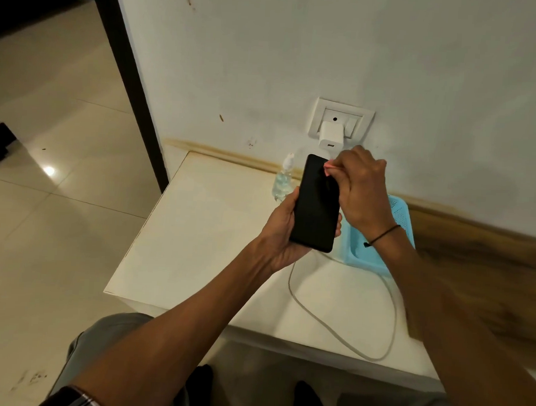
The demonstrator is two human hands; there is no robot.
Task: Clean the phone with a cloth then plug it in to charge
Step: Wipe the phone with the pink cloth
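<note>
A black phone (315,205) with a dark screen is held upright over the white table (202,230), my left hand (279,231) gripping its lower half from the left. My right hand (360,189) is closed on a small pink cloth (328,166), of which only a corner shows, pressed against the phone's top right edge. A white charger (331,137) sits in the wall socket (340,121) just above. A pale charging cable (340,326) loops over the table below the phone; its ends are hidden.
A clear spray bottle (283,181) stands by the wall, left of the phone. A light blue plastic basket (384,235) lies under my right wrist. The table's left edge drops to a tiled floor (57,190). A dark door frame (127,78) rises at the left.
</note>
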